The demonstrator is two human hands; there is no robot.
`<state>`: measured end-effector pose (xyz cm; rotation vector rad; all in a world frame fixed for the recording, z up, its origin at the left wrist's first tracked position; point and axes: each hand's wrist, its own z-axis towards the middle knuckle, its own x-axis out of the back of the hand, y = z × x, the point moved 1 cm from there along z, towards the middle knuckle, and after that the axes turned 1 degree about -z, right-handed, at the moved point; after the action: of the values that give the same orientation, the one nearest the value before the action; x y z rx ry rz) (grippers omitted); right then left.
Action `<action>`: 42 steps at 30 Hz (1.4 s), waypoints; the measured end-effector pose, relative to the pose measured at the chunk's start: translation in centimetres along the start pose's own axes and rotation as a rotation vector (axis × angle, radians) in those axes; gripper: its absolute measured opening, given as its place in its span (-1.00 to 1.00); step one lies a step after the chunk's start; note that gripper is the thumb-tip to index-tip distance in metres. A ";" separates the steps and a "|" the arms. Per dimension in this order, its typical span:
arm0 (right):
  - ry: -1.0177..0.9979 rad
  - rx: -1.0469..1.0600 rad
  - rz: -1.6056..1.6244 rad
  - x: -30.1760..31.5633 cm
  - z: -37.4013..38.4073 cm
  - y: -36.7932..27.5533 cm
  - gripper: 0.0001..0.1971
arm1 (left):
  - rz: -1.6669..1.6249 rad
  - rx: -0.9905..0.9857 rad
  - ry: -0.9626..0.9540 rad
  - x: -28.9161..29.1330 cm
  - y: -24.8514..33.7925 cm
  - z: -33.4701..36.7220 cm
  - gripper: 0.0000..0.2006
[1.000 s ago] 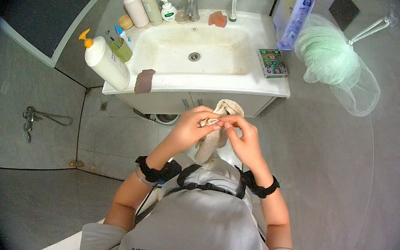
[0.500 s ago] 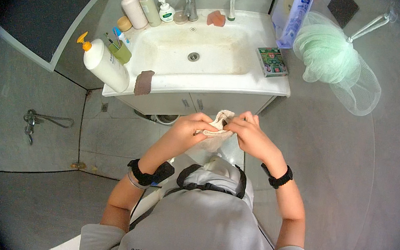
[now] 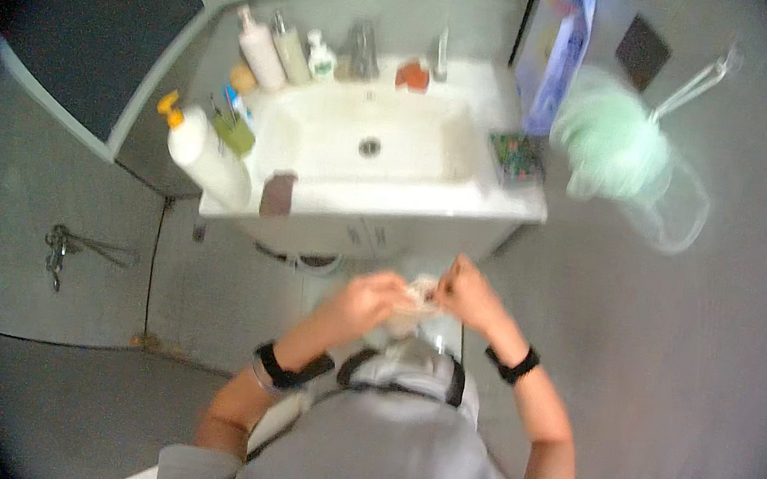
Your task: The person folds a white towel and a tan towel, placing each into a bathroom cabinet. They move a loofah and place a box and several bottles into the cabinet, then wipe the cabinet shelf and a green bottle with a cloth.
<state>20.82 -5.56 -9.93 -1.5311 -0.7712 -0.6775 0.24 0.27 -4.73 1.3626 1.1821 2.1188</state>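
pale cloth (image 3: 417,293), bunched between both hands just below the sink counter (image 3: 512,207); left hand (image 3: 364,300) fingers clamped on one side, right hand (image 3: 466,293) pinching the other. best kept taut, grip near the edges, clear of the basin front.

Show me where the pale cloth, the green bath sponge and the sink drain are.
pale cloth (image 3: 417,293), head view, bunched middle between the hands
green bath sponge (image 3: 610,145), head view, centre of puff
sink drain (image 3: 370,147), head view, drain opening
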 end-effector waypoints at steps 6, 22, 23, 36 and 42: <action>-0.123 0.088 0.005 -4.2 0.8 2.8 -0.84 | -0.074 0.096 -0.099 -0.9 -0.5 0.5 -0.77; 0.138 -0.020 -0.207 -3.8 0.0 0.7 -0.79 | 0.080 0.066 0.046 -2.1 -1.9 -1.0 -0.81; 0.195 0.040 -0.211 -3.1 -0.3 0.4 -0.79 | 0.076 0.074 0.048 -2.0 -1.9 -1.0 -0.81; 0.183 0.046 0.184 5.6 -0.7 -0.9 -0.85 | -0.004 0.023 0.032 2.2 -0.9 -0.5 -0.77; 0.319 0.197 -0.177 6.0 -1.3 -3.2 -0.83 | 0.042 -0.031 0.087 3.3 -0.6 1.0 -0.81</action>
<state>21.89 -6.18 -3.15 -1.1494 -0.7109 -0.9229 -0.52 3.31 -3.12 1.3047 1.1574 2.2373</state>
